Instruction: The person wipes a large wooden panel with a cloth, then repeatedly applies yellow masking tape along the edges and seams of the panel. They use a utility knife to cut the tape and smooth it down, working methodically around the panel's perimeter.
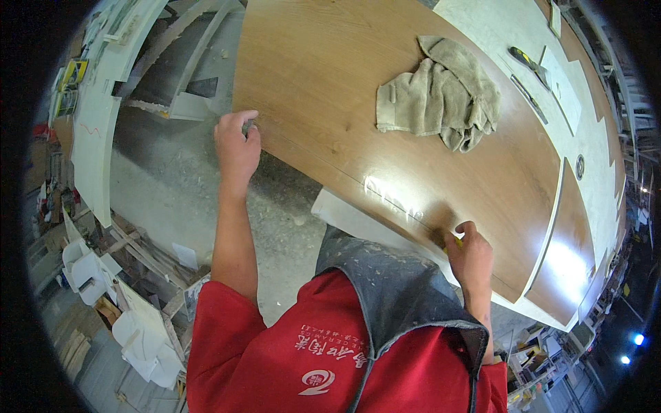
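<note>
A wood-grain board point(323, 89) lies in front of me, glossy where light reflects. My left hand point(237, 151) is at its left near corner, fingers curled around a small greyish thing I cannot make out. At the near edge, further right, my right hand point(474, 258) is closed on a small yellow object point(458, 242), mostly hidden by the fingers. Between the hands a thin dark line runs along the board close to its edge; whether it is drawn or a thread I cannot tell. A crumpled grey-green cloth point(441, 93) rests on the board beyond my right hand.
At the far right, a black-and-yellow handled tool point(529, 62) and a slim dark tool point(529, 98) lie near a small round object point(580, 166). A narrow wood-grain strip point(561, 241) sits beside the board. White panels point(96, 138) and offcuts stand on the left over a dusty floor point(165, 186).
</note>
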A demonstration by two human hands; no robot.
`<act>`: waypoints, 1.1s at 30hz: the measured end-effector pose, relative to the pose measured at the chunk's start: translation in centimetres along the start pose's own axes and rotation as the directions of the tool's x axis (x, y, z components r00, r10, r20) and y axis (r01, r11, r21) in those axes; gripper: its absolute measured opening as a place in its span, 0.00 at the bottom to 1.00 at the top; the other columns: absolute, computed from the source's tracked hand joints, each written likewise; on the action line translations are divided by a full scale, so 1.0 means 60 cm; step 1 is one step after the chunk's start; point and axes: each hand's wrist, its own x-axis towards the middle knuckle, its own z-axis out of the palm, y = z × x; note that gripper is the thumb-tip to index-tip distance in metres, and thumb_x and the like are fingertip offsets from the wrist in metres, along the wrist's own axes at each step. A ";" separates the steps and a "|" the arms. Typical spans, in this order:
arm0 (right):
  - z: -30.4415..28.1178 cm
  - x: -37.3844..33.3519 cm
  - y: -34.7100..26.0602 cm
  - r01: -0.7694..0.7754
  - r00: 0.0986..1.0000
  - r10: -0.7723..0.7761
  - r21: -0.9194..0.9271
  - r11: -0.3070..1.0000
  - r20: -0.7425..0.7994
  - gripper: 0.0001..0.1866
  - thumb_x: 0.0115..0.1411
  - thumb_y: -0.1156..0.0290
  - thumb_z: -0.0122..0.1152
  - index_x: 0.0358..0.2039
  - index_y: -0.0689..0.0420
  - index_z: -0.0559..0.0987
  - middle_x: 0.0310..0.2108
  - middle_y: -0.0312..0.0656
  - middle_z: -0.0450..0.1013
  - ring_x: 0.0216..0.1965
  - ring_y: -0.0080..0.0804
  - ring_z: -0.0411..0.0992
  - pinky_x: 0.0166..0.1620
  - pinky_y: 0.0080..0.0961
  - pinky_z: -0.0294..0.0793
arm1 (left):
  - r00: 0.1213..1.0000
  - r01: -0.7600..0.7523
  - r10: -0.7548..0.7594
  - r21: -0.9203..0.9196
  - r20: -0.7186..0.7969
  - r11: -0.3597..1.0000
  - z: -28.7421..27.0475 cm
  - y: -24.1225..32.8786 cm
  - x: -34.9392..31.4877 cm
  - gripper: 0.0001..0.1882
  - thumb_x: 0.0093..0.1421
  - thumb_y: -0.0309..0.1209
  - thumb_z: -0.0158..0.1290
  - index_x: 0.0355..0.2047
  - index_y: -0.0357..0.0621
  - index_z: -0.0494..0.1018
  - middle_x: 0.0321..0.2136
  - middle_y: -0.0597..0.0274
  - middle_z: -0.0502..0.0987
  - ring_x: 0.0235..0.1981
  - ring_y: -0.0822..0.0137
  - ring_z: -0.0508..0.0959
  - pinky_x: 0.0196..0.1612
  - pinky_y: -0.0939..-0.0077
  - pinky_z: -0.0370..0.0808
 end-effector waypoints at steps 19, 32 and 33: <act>0.065 0.314 -0.508 0.083 0.725 -0.684 0.977 0.197 0.076 0.10 0.67 0.70 0.46 0.31 0.60 0.73 0.22 0.35 0.68 0.23 0.24 0.69 0.30 0.23 0.70 | 0.997 -0.009 0.011 -0.032 0.070 0.999 -0.039 -0.008 0.003 0.22 0.59 0.21 0.57 0.55 0.45 0.76 0.48 0.51 0.76 0.52 0.46 0.73 0.56 0.54 0.70; 0.068 0.313 -0.569 0.081 0.639 -0.735 0.931 0.356 0.226 0.10 0.64 0.67 0.50 0.32 0.61 0.73 0.21 0.35 0.68 0.22 0.23 0.67 0.31 0.23 0.70 | 0.996 0.077 -0.084 -0.166 -0.034 0.983 -0.036 -0.040 -0.026 0.22 0.58 0.20 0.57 0.53 0.46 0.76 0.46 0.53 0.76 0.47 0.48 0.73 0.53 0.57 0.72; 0.070 0.315 -0.569 0.079 0.638 -0.740 0.938 0.338 0.213 0.10 0.64 0.68 0.50 0.32 0.61 0.73 0.21 0.36 0.68 0.22 0.23 0.67 0.32 0.23 0.71 | 0.996 0.077 -0.083 -0.171 -0.032 0.982 -0.037 -0.040 -0.025 0.21 0.58 0.20 0.57 0.53 0.46 0.77 0.45 0.53 0.76 0.47 0.49 0.74 0.53 0.56 0.72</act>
